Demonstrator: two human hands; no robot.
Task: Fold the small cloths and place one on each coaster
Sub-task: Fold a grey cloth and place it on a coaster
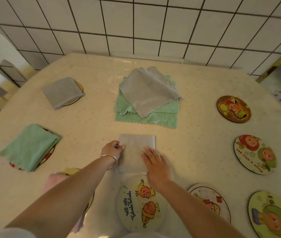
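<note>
Near centre, a grey cloth [136, 152] is lying folded on the table [196, 134]. The left hand [112, 149] is pinching its left edge; the right hand [157, 164] is pressing it flat with straight fingers. Judged best: crease firmly, then lift onto the nearest bare coaster [141, 203], just beside. An unfolded pile [148, 98] is waiting farther off; nothing is blocking the way.

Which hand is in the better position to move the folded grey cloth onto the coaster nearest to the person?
Probably the left hand: it already pinches the left edge of the folded grey cloth. The right hand lies flat on it, above the round cartoon coaster.
</note>
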